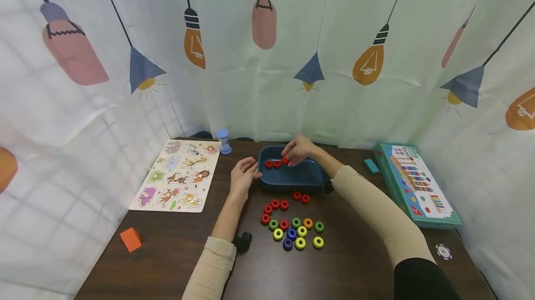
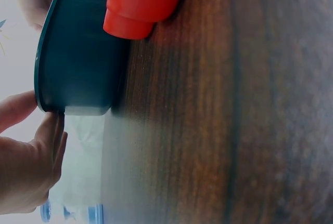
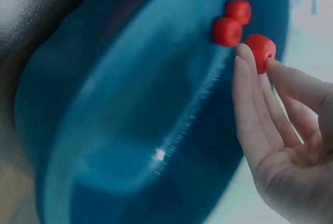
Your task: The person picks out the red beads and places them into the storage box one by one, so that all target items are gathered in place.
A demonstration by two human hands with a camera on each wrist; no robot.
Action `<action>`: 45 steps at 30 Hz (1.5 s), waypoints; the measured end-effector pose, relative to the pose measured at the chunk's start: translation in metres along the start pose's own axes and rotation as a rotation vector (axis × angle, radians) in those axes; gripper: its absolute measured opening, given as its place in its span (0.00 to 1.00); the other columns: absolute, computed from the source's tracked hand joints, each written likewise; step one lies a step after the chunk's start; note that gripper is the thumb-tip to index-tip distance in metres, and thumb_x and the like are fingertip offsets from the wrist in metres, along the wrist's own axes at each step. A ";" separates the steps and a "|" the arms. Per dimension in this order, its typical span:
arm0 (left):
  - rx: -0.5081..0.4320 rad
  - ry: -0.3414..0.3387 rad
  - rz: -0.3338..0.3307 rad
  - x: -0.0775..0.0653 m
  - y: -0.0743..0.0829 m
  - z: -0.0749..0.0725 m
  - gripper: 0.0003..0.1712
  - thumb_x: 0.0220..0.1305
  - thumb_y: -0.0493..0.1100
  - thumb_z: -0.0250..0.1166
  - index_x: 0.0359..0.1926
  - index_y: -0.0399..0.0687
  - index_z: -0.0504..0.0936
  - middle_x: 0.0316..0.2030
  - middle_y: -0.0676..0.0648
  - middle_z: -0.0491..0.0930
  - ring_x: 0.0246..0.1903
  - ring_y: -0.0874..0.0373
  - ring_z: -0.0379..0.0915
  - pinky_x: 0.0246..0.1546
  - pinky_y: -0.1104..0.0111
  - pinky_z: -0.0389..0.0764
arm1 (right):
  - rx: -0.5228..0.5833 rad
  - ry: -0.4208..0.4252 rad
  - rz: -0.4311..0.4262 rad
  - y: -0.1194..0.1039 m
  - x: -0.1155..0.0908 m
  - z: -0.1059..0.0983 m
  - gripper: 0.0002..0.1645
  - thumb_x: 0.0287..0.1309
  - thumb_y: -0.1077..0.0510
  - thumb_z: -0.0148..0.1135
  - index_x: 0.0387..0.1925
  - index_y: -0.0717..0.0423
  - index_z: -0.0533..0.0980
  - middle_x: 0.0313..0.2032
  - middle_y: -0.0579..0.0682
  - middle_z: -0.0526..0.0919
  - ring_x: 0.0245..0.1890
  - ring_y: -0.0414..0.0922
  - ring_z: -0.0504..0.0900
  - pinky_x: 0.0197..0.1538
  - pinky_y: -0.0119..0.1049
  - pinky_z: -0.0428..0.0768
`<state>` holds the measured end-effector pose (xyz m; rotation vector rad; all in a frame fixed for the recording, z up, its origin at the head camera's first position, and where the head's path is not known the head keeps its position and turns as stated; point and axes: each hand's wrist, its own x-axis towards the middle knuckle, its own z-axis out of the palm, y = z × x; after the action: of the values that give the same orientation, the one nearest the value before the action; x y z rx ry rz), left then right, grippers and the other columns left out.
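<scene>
My right hand [image 1: 297, 151] pinches a red ring-shaped bead [image 3: 259, 51] between thumb and fingertips, at the far left part of the blue tray [image 1: 292, 183]. Two more red beads [image 1: 273, 164] lie in the tray, just beside the held one. At the tray's left end, my left hand [image 1: 242, 177] holds the rim, thumb at its top edge and fingers against the outer wall [image 2: 78, 78]. In front of the tray, several red beads [image 1: 274, 204] lie loose on the dark table, with green, yellow [image 1: 318, 242], blue and orange [image 1: 308, 224] ones nearer me.
An animal puzzle board [image 1: 175, 177] and a blue hourglass [image 1: 224, 142] are at the left back. An orange block [image 1: 131, 239] lies at the front left. To the right are a green toy box [image 1: 418, 186], a teal block [image 1: 371, 166] and a poker chip [image 1: 443, 251].
</scene>
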<state>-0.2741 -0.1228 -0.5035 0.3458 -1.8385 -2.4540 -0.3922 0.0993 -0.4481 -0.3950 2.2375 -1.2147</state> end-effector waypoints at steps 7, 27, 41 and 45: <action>-0.010 -0.004 -0.011 0.001 -0.006 0.004 0.40 0.47 0.16 0.63 0.64 0.37 0.68 0.65 0.34 0.67 0.61 0.46 0.72 0.53 0.66 0.80 | -0.083 0.090 0.038 0.022 0.010 0.013 0.13 0.55 0.72 0.64 0.43 0.66 0.83 0.36 0.63 0.86 0.34 0.57 0.88 0.40 0.50 0.87; -0.021 0.001 0.013 0.006 -0.001 0.003 0.39 0.47 0.16 0.62 0.62 0.36 0.68 0.63 0.34 0.68 0.63 0.44 0.69 0.54 0.67 0.80 | -0.178 0.042 -0.227 0.014 -0.113 0.008 0.09 0.60 0.61 0.66 0.42 0.52 0.84 0.40 0.54 0.87 0.39 0.54 0.86 0.44 0.54 0.85; -0.014 -0.010 0.004 0.006 -0.002 0.002 0.39 0.49 0.15 0.60 0.64 0.36 0.67 0.65 0.34 0.67 0.64 0.46 0.68 0.60 0.63 0.75 | -0.538 0.087 -0.247 0.068 -0.136 0.051 0.14 0.59 0.60 0.66 0.47 0.49 0.84 0.40 0.45 0.86 0.15 0.35 0.69 0.22 0.28 0.70; -0.006 -0.010 0.000 0.006 -0.001 0.005 0.38 0.50 0.15 0.61 0.63 0.37 0.67 0.64 0.37 0.68 0.64 0.48 0.69 0.60 0.63 0.75 | -0.436 0.091 -0.206 0.077 -0.132 0.056 0.12 0.60 0.62 0.65 0.45 0.49 0.85 0.34 0.45 0.86 0.20 0.38 0.81 0.24 0.32 0.79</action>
<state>-0.2811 -0.1190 -0.5045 0.3335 -1.8342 -2.4658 -0.2521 0.1692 -0.4932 -0.7674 2.5907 -0.8430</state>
